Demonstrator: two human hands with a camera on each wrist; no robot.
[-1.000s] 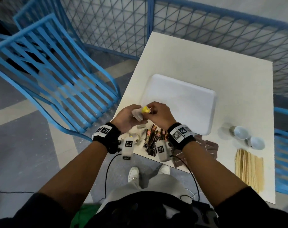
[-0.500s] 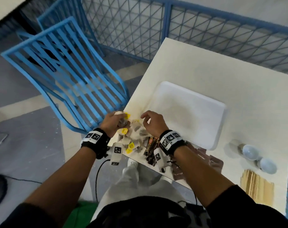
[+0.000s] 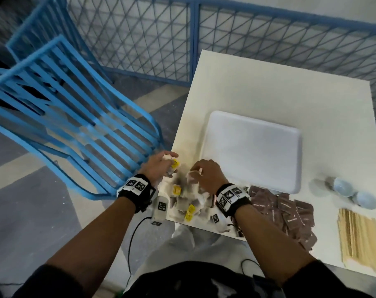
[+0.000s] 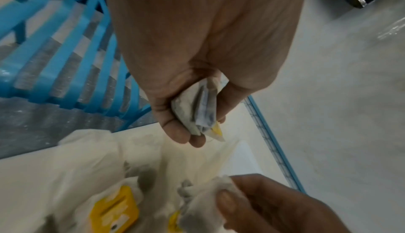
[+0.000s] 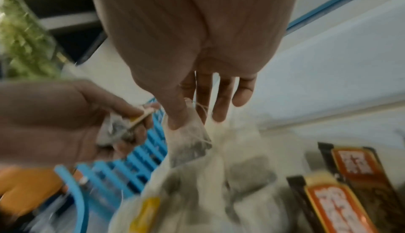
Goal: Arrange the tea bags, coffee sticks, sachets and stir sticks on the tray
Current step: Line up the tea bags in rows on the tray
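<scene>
A: What is the left hand (image 4: 197,49) doing now?

B: It is gripping a small bunch of tea bags (image 4: 197,110), fingers curled round them, a yellow tag poking out below. It is hanging over the table's (image 3: 268,87) near left corner, much as half a second ago; a second ago both hands were meeting higher up, at the tray's (image 3: 253,151) near left corner, around one yellow-tagged bag.

A: And the right hand (image 3: 206,175)?

B: It is pinching the top of a bag (image 5: 188,138) between thumb and forefinger, the other fingers hanging fairly straight. Half a second ago it was reaching down to the pile (image 3: 187,201) without a bag that I could see.

A: Where is everything else lying?

B: The pile is sitting by the near left edge, just under both hands. The coffee sticks (image 5: 350,184) are lying right of it, mostly hidden under the right wrist in the head view. The brown sachets (image 3: 288,214) are spreading along the near edge, the stir sticks (image 3: 357,235) farther right. The tray is sitting mid-table with nothing on it, two bowls (image 3: 352,193) to its right.
</scene>
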